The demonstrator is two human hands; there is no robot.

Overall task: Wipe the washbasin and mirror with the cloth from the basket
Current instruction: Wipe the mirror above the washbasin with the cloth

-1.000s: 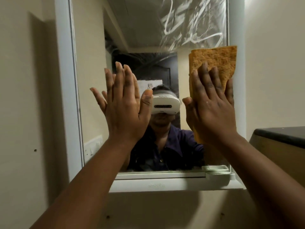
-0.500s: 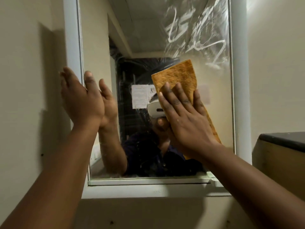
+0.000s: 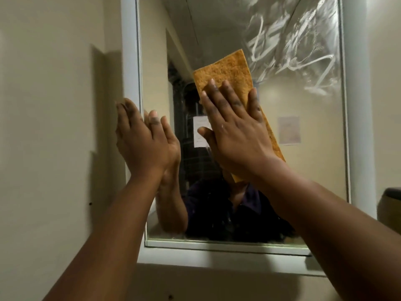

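A wall mirror (image 3: 303, 148) in a white frame fills the middle of the view, with white smear streaks across its upper right. My right hand (image 3: 234, 129) presses an orange cloth (image 3: 225, 70) flat against the glass near the centre, fingers spread over it. The cloth sticks out above my fingertips and below my wrist. My left hand (image 3: 141, 140) rests flat and open on the mirror's left edge, partly over the frame. The washbasin and the basket are out of view.
A white ledge (image 3: 217, 259) runs under the mirror. Cream walls stand on both sides. A dark-topped counter edge (image 3: 390, 205) juts in at the right. The glass reflects a person in a dark shirt.
My right hand has slid the cloth from the mirror's right edge to the centre. My left hand has moved from the middle of the glass to the left frame.
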